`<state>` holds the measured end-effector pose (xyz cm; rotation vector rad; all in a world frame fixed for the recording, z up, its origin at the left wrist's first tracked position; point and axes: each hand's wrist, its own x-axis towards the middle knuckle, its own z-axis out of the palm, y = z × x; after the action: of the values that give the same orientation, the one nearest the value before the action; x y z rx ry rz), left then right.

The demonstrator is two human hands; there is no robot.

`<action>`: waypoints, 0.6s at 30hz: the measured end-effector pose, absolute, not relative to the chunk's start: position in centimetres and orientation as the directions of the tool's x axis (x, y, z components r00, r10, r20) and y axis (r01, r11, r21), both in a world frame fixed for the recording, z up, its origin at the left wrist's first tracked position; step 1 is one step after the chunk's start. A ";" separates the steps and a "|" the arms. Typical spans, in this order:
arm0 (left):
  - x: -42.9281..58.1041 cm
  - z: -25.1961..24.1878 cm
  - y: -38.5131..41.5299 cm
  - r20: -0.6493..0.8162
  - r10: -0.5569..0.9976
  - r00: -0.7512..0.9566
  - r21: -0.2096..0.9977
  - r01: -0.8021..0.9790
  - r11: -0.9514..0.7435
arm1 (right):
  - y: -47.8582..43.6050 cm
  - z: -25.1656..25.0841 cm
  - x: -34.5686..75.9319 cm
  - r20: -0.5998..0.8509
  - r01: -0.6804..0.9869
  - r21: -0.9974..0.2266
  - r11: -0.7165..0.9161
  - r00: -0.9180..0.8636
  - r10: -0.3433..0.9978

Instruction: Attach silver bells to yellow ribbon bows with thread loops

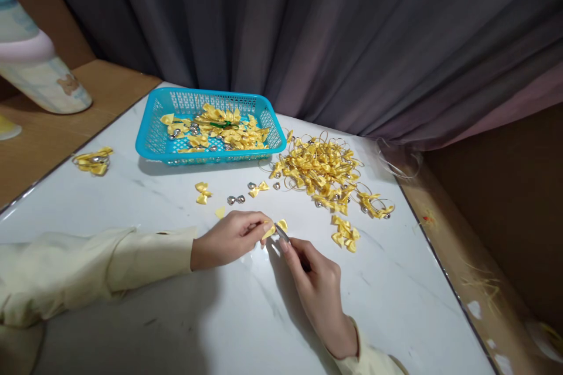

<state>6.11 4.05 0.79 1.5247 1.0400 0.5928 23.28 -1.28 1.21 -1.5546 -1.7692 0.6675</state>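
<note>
Head view: just below the frame's centre, the left hand [229,237] pinches a small yellow bow [276,227] between thumb and fingertips, low over the white bench [220,328]. The right hand [319,293] is closed on a slim metal tool [284,235], its tip at the bow. The step in hand looks like fine work on that bow, which calls for a steady pinch. A blue basket [152,129] sits at upper left.

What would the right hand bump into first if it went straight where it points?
The right hand, holding a thin metal tool, points up and left. It would probably meet the small yellow bow pinched by the left hand first.
</note>
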 end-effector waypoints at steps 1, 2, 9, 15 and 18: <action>6.1 0.8 4.1 -0.174 0.859 0.481 0.956 0.290 0.032 | -1.3 1.2 23.3 0.153 0.638 -0.755 0.152 -0.055 0.987; 6.1 0.9 4.1 -0.176 0.859 0.481 0.956 0.292 0.032 | -1.3 1.2 23.2 0.148 0.639 -0.755 0.148 -0.054 0.987; 6.2 1.1 4.1 -0.173 0.850 0.497 0.955 0.297 0.021 | -1.2 1.4 23.2 0.130 0.634 -0.763 0.127 -0.041 0.991; 6.1 1.2 4.1 -0.158 0.847 0.508 0.949 0.314 -0.011 | -1.0 1.1 23.3 0.104 0.632 -0.768 0.098 -0.028 0.994; 6.1 1.2 4.1 -0.146 0.844 0.517 0.951 0.307 -0.023 | -1.0 1.1 23.3 0.095 0.629 -0.772 0.091 -0.028 0.995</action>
<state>6.09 4.11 1.20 1.5907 1.0109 0.5736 23.33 -0.96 1.05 -1.6067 -1.7287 0.7260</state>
